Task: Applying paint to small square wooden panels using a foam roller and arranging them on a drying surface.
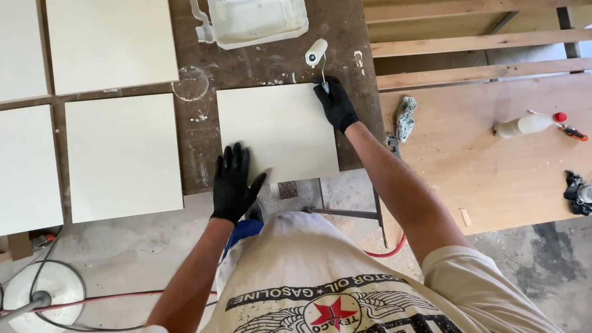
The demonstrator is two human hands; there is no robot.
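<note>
A cream-painted square panel (282, 128) lies on the brown workbench (200, 135). My left hand (233, 183), in a black glove, rests flat with fingers spread on the panel's near left corner. In a black glove too, my right hand (335, 102) grips the handle of a small paint roller (316, 52) at the panel's far right corner. The white roller head sits just beyond the panel, over the bench.
Several other cream panels (122, 157) lie to the left on the bench. A cut plastic jug holding white paint (250, 8) stands at the back. On a plywood table (495, 163) at right lie a rag (404, 116), a squeeze bottle (526, 125) and small tools. Cables (44, 310) cross the floor.
</note>
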